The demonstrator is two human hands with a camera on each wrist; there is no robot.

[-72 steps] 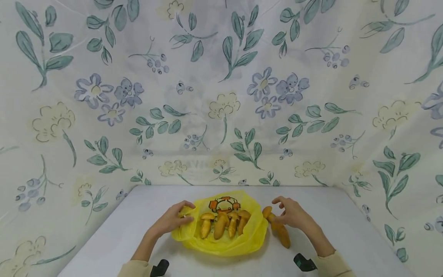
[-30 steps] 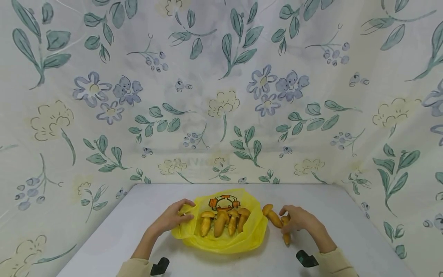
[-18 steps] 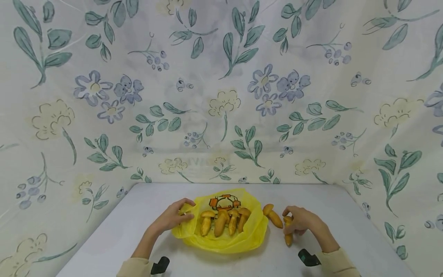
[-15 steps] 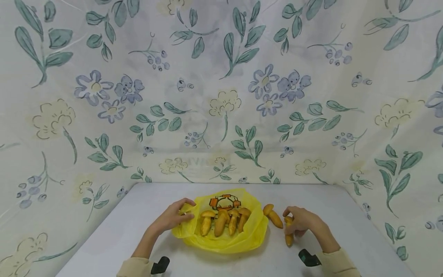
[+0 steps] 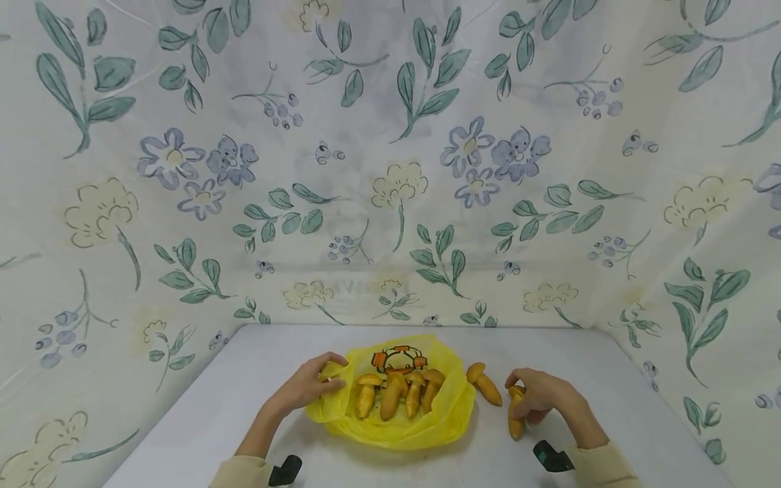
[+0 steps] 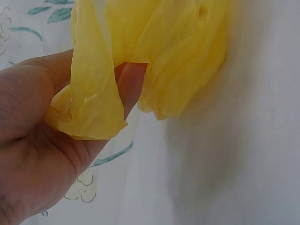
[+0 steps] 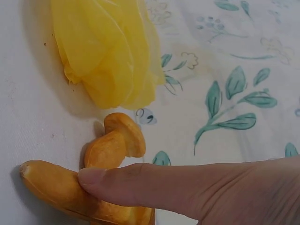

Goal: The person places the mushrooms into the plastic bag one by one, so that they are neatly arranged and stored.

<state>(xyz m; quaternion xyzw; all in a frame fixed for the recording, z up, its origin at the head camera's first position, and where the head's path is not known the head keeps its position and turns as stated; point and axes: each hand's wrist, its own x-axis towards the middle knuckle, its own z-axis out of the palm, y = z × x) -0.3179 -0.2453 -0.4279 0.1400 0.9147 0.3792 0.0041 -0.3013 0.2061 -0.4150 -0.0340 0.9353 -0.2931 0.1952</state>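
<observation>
A yellow plastic bag (image 5: 396, 437) lies open-mouthed on the table, with several brown-capped mushrooms (image 5: 390, 396) side by side in it. My left hand (image 5: 307, 386) holds the bag's left edge; up close in the left wrist view, a loop of the yellow plastic (image 6: 96, 93) passes between thumb and fingers. To the right of the bag, my right hand (image 5: 542, 395) holds a single mushroom (image 5: 516, 425), its stem pointing toward me and low at the table. The thumb presses on this mushroom (image 7: 56, 185) in the right wrist view; the other fingers are hidden there.
Another mushroom (image 5: 485, 385) lies between the bag and my right hand, its cap close to the bag's right side. The white table (image 5: 201, 420) meets a flower-printed cloth (image 5: 390, 203) at its back edge. Black devices (image 5: 552, 456) sit at both wrists.
My right hand has moved to the right, taking one mushroom away from the other beside the bag and turning it more upright in view. The left hand and the bag stay where they were.
</observation>
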